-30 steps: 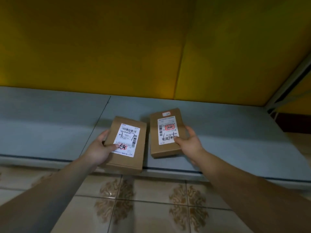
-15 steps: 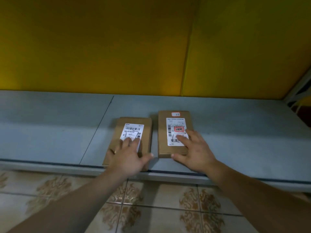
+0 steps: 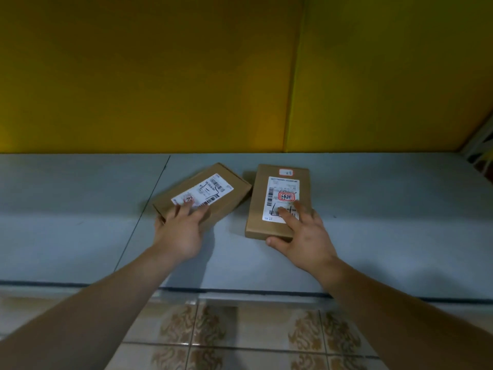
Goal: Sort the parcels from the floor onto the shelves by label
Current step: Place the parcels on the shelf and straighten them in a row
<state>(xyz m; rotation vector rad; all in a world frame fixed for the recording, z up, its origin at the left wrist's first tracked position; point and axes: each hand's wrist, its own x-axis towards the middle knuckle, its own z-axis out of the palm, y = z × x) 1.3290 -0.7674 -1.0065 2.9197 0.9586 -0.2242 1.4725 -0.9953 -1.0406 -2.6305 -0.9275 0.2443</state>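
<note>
Two flat brown cardboard parcels with white labels lie on the grey shelf (image 3: 373, 222). The left parcel (image 3: 213, 190) lies turned at an angle, its far end pointing right. My left hand (image 3: 181, 231) rests on its near end, fingers straight on top and thumb against the left edge. The right parcel (image 3: 280, 188) lies lengthwise, with a red-circled mark on its label. My right hand (image 3: 304, 236) presses flat on its near right part, fingers over the label and thumb at the near edge. A small gap separates the parcels.
A yellow panelled wall (image 3: 186, 76) closes the back of the shelf. A seam (image 3: 149, 209) runs across the shelf left of the parcels. Patterned floor tiles (image 3: 240, 332) lie below the shelf's front edge. A white frame (image 3: 480, 145) shows at the far right.
Both parcels have slid deeper onto the shelf under my hands. The left parcel has turned clockwise and now lies at an angle. The right parcel stayed lengthwise.
</note>
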